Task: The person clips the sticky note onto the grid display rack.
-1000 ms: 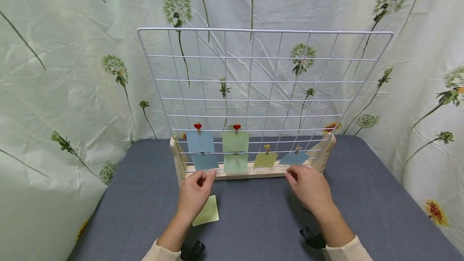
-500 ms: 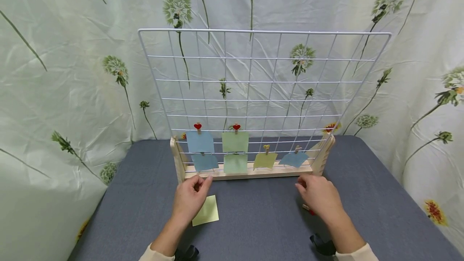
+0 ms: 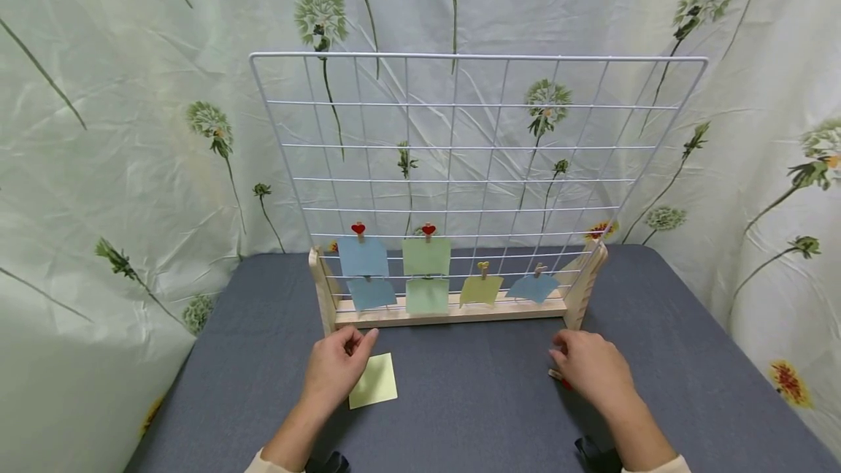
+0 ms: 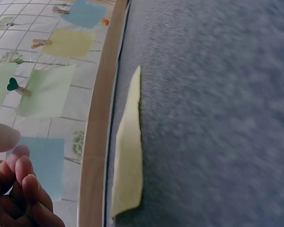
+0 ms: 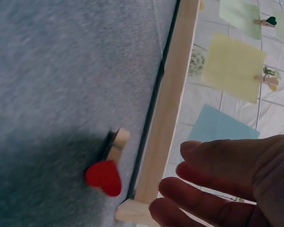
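A loose yellow sticky note lies on the dark table. Over its left edge hovers my left hand, fingers loosely curled and holding nothing; in the left wrist view the note curls up from the cloth. My right hand is also bare, fingers relaxed, just above a small wooden clothespin with a red heart lying on the table. Behind both hands stands a white wire grid. Clipped low on it are blue notes, green notes and a yellow note.
The grid stands in a wooden base with wooden side supports. Heart-topped clothespins hold the notes there. A flower-print curtain hangs behind the table.
Both hands have drawn back from the grid towards the table's near side, the right also moving outward. The red-heart clothespin has come into sight beside the right hand. The clipped notes stay put.
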Demonstrator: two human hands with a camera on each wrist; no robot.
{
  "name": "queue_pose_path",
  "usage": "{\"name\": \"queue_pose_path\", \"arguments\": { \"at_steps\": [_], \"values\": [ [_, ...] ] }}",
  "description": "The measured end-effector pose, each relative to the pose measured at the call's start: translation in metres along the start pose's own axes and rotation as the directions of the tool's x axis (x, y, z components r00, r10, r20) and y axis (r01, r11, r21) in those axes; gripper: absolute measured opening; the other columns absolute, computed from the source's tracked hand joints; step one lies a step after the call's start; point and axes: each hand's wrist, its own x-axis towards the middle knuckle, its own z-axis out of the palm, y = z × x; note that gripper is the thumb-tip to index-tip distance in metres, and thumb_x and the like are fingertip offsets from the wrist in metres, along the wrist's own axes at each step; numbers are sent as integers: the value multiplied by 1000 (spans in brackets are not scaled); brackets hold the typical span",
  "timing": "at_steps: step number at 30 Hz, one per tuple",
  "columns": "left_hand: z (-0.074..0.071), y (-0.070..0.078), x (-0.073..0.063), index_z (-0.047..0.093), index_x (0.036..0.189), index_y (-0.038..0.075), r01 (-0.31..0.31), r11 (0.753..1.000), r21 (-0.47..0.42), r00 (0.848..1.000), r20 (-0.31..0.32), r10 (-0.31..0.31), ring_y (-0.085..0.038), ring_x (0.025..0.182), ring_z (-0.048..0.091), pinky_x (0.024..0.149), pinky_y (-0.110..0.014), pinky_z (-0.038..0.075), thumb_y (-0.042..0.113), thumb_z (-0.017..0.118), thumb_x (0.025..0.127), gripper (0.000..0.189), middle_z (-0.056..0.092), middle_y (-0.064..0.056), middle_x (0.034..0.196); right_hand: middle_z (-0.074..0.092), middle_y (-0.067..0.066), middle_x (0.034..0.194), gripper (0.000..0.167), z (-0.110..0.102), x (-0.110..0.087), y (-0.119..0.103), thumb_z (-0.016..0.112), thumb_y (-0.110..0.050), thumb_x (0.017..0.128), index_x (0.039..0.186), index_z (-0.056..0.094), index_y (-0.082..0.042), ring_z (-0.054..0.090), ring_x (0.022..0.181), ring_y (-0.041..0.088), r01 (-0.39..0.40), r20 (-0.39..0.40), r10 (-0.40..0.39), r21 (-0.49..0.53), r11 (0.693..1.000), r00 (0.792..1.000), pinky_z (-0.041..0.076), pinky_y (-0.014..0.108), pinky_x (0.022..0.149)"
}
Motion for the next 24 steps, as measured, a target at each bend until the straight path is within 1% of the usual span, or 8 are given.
{"name": "queue_pose_path", "arguments": {
  "at_steps": [3,5,8,11,13,17,20,24],
  "values": [
    [-1,-2,-2,59,66,19,12,999,37,999,31,-13,-6,52,41,53,-24,33,36,73,94,36,48,9,57,75,9,91,17,3,-3,6,77,-19,88,100,75,-7,71,81,30,14,-14,-14,-3,1000,1000,55,54,73],
    [-1,-5,-2,60,67,19,13,998,58,998,52,-16,-6,53,42,53,-24,34,36,74,94,34,49,9,58,75,8,90,17,4,-5,9,77,-19,88,99,75,-7,70,79,28,15,-5,-15,-3,1000,1000,54,53,71],
    [-2,-8,-4,61,69,19,8,996,84,997,78,-15,-6,54,43,54,-23,35,34,75,92,31,51,9,59,74,5,87,18,5,-6,11,78,-20,88,100,74,-7,68,76,24,-1,40,1,-2,1000,999,54,51,70],
    [-4,-13,-5,61,71,21,21,993,117,994,103,-33,-6,56,44,55,-24,36,33,77,91,28,52,9,62,72,4,85,20,6,-6,12,78,-21,89,100,73,-6,66,75,22,-21,98,20,2,1000,995,53,50,69],
    [-7,-15,-5,62,73,21,29,990,138,991,125,-46,-6,57,46,56,-25,37,33,78,90,26,53,9,63,72,2,85,20,6,-7,13,78,-23,89,100,73,-7,66,75,21,-33,123,32,5,999,992,53,50,70],
    [-12,-17,-7,66,85,19,39,983,179,981,182,-72,-8,61,48,59,-27,38,33,80,87,20,55,8,69,70,0,83,20,8,-8,15,77,-26,90,99,73,-9,65,74,19,-48,157,48,-2,999,986,52,49,70],
    [-15,-17,-8,67,99,14,51,978,205,966,239,-101,-10,62,49,59,-29,39,33,83,85,29,56,6,72,71,0,83,19,9,-9,16,77,-27,91,99,73,-10,65,75,19,-55,166,55,-3,998,985,52,49,70],
    [-17,-17,-7,64,121,9,61,967,247,943,304,-137,-13,66,50,61,-32,40,37,87,78,56,57,3,77,73,2,87,21,11,-9,17,76,-28,91,100,73,-9,68,78,22,-60,161,59,3,998,985,53,51,72]
  ]
}}
